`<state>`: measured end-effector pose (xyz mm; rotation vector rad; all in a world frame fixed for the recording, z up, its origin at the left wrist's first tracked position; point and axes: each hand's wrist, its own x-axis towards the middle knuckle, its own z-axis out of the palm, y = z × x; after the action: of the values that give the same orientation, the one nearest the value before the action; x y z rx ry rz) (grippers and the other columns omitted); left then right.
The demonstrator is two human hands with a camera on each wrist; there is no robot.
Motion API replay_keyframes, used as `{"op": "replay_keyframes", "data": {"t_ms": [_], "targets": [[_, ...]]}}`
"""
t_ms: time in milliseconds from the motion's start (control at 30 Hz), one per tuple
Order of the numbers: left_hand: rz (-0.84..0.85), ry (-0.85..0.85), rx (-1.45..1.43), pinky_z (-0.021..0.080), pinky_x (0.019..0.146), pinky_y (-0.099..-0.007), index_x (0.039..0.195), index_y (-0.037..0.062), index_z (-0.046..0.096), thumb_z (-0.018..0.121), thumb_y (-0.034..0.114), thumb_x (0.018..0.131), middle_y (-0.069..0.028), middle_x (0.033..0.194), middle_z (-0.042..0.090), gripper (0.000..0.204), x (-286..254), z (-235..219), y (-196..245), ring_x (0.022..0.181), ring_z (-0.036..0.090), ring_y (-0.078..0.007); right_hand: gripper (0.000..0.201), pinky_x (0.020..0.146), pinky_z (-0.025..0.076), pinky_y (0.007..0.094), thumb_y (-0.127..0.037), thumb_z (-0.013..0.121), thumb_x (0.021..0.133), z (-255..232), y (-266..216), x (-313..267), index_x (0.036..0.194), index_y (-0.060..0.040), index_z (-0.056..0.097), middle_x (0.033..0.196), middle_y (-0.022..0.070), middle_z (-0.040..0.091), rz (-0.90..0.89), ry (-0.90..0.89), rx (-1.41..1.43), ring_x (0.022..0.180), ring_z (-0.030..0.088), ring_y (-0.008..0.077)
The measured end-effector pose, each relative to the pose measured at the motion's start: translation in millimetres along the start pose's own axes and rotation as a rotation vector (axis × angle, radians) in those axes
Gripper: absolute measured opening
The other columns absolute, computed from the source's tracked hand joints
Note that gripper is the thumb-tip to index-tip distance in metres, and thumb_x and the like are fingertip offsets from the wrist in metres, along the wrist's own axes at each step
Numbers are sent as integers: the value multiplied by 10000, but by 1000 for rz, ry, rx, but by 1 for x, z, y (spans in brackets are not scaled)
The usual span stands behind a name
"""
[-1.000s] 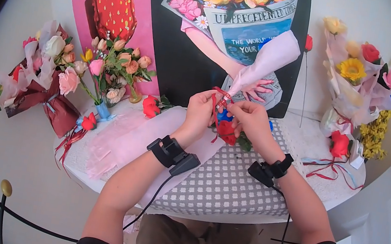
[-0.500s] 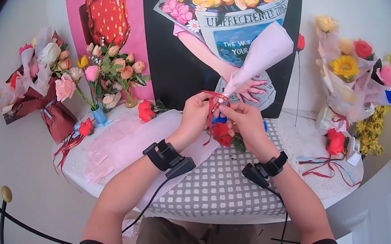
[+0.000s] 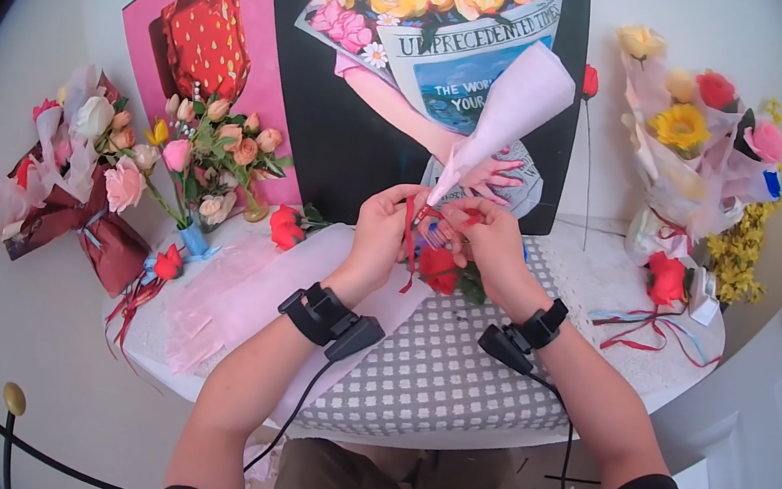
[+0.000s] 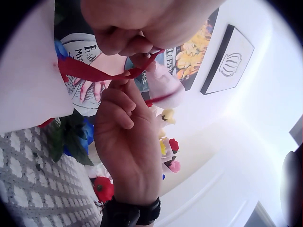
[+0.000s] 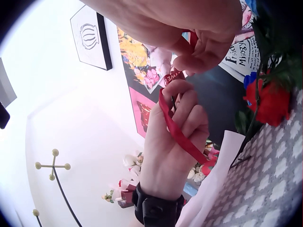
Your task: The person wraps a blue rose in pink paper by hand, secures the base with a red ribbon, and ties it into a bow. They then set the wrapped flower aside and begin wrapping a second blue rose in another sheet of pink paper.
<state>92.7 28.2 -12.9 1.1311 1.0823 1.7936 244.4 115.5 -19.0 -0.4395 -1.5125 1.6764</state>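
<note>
Pinches the red ribbon (image 3: 408,255) in the left hand (image 3: 381,233), with the grip of thumb and fingers pressed together at the narrow neck of the pale pink paper cone (image 3: 525,93). Pinches another stretch of the same ribbon in the right hand (image 3: 501,254), also with thumb and fingers drawn together, just beside the left. Has the ribbon at the cone's neck between both hands, with a loose tail hanging by the left fingers and pale lettering near the fingertips in the right wrist view. Holds the cone tilted, wide end toward the upper right, in front of the black poster (image 3: 323,158). Has a red rose (image 3: 438,270) with dark leaves below the hands, on the grey-and-white checked cloth (image 3: 433,372). Has pale pink paper (image 3: 285,274) spread on the table (image 3: 664,379) to the left, with a second red rose (image 3: 286,229) near its far edge. Farther left, has a dark-red-wrapped bouquet (image 3: 113,245); to the right, a bouquet with a yellow sunflower (image 3: 679,126).
</note>
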Motion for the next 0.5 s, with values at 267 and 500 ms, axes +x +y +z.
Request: {"op": "replay_keyframes", "data": {"t_ms": [267, 500], "targets": [[5, -15, -35, 234, 361, -207, 1166, 3, 627, 596, 272, 1051, -4, 694, 617, 294, -1, 5, 0, 388, 350, -34, 218, 476, 438, 251, -123, 664, 992, 1, -4, -3, 1137, 34, 628, 850, 82, 679, 104, 19, 24, 605, 572, 95], [-72, -136, -96, 222, 371, -197, 1118, 16, 634, 575, 295, 1063, -13, 729, 661, 290, -3, 3, 5, 378, 331, -20, 192, 496, 426, 239, -117, 662, 995, 0, -4, -1, 1122, 23, 630, 817, 45, 640, 120, 54, 94, 625, 563, 89]]}}
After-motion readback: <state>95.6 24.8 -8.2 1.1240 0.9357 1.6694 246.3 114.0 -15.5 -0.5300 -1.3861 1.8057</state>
